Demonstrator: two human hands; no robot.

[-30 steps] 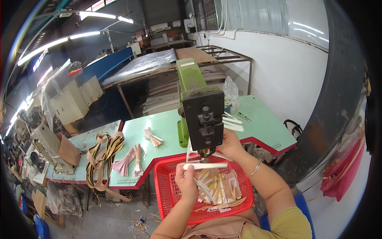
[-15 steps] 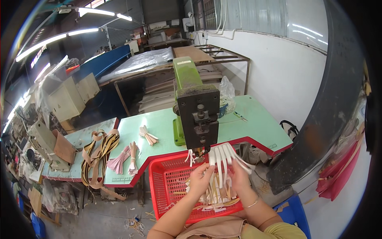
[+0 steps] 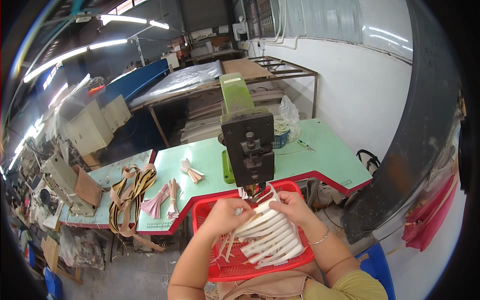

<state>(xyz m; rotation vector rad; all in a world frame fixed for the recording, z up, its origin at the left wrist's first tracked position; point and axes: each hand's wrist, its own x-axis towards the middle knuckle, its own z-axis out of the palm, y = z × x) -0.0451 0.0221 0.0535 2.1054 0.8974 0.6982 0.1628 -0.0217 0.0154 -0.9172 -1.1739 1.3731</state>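
Pinching slim white strips, the right hand overhangs a latticed red basket. The left hand curls, hold unclear.

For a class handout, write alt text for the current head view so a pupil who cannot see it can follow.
A person's right hand holds a row of white strips over a red basket, with the left hand at the row's left side, in front of a green machine. Farther left, small bundles and striped straps lie on pale green tabletops.
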